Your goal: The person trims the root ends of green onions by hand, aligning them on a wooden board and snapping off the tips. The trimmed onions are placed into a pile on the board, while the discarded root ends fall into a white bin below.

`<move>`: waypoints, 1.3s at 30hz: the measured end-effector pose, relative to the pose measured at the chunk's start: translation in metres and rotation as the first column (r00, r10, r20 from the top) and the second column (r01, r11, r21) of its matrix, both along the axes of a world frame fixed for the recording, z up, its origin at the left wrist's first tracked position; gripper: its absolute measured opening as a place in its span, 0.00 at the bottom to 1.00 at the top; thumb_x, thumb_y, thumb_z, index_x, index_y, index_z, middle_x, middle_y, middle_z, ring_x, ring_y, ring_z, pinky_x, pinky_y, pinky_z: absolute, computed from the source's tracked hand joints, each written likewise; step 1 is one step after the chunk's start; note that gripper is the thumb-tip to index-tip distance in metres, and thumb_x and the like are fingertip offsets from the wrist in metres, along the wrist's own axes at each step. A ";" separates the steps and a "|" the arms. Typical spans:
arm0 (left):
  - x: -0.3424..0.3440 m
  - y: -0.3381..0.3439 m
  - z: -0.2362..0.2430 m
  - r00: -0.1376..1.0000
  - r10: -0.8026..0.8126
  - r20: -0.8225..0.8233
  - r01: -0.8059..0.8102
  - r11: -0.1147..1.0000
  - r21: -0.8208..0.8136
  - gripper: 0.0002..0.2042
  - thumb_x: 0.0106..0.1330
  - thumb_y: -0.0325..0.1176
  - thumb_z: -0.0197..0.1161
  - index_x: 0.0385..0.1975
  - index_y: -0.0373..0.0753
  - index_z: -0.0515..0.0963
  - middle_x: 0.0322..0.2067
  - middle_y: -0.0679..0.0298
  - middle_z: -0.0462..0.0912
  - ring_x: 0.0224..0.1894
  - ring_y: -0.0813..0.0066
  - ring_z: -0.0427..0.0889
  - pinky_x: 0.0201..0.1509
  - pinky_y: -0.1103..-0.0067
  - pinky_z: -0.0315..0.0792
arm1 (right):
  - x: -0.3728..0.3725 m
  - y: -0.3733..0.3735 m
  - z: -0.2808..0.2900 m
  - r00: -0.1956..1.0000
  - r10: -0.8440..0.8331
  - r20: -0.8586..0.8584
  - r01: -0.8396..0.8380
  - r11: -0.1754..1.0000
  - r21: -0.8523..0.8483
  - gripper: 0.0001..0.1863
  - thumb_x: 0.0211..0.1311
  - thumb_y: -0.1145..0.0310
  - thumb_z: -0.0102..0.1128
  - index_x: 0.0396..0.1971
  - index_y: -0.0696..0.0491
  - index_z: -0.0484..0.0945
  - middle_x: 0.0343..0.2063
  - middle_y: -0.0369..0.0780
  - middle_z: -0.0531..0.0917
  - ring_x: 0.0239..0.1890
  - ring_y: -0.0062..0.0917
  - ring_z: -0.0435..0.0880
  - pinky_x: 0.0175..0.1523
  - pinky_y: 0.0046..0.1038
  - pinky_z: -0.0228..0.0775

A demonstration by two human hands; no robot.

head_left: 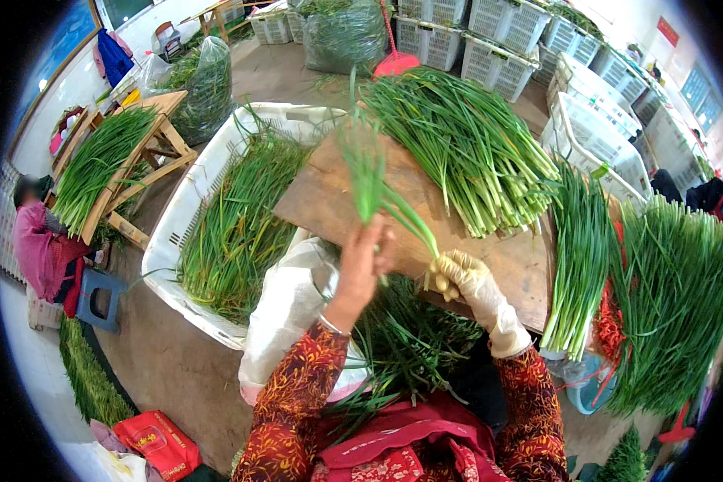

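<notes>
Over the brown wooden board (321, 189), I had a small bunch of garlic chives (365, 181) (prob.; the tops were blurred) up in my L hand (365, 261), bare fingers closed round the stem end. A few slanting stalks (412, 221) ran from there down to my R hand (460, 281), gloved, fingertips pinched at their ends. Couldn't tell how tight the L grip was, b/c of blur. The big tidy pile (466, 153) lay on the board beyond, stem ends toward my R; another sheaf (580, 265) lay alongside the board's R edge. On my L, the white plastic crate (169, 273) held messy loose leaves (237, 217). My read: sorting/cleaning step, one small bunch at a time. Next move, I'd say, called for a steady L hold & R fingers drawing those stalks clear w/o bending good stems.
</notes>
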State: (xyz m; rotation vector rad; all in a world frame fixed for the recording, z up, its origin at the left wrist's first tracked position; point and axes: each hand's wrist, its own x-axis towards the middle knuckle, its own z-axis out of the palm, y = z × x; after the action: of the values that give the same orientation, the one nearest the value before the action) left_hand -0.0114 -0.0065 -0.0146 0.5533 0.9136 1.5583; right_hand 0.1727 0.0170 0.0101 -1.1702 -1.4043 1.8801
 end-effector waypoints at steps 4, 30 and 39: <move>-0.020 0.005 0.018 0.992 0.070 -0.109 -0.060 0.994 0.096 0.15 0.65 0.42 0.50 0.45 0.41 0.71 0.22 0.76 0.66 0.16 0.93 0.55 0.16 0.91 0.51 | 0.008 -0.006 -0.002 0.992 0.006 -0.130 -0.011 0.999 -0.038 0.11 0.61 0.59 0.50 0.29 0.52 0.73 0.17 0.29 0.72 0.16 0.10 0.64 0.22 0.11 0.57; -0.068 -0.007 0.057 0.859 0.506 0.072 -0.483 0.757 0.441 0.11 0.67 0.41 0.46 0.41 0.42 0.67 0.19 0.74 0.65 0.15 0.89 0.54 0.19 0.89 0.52 | 0.030 -0.041 -0.001 0.111 0.704 0.702 -0.966 0.242 -0.090 0.14 0.57 0.57 0.54 0.41 0.46 0.76 0.32 0.38 0.80 0.36 0.28 0.79 0.40 0.26 0.70; 0.011 0.026 -0.011 0.968 -0.107 0.229 0.100 0.994 0.040 0.12 0.65 0.41 0.50 0.41 0.41 0.69 0.25 0.74 0.71 0.16 0.90 0.58 0.18 0.90 0.55 | -0.024 0.079 -0.002 0.418 -0.527 0.740 -0.534 0.517 0.669 0.16 0.54 0.54 0.54 0.27 0.52 0.75 0.19 0.43 0.79 0.23 0.38 0.78 0.29 0.35 0.68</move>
State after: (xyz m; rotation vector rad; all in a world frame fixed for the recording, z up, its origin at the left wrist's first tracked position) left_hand -0.0001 0.0191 -0.0259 0.4223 0.6767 1.5064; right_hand 0.1489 0.0962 0.0078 -1.5936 -2.4565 -0.0374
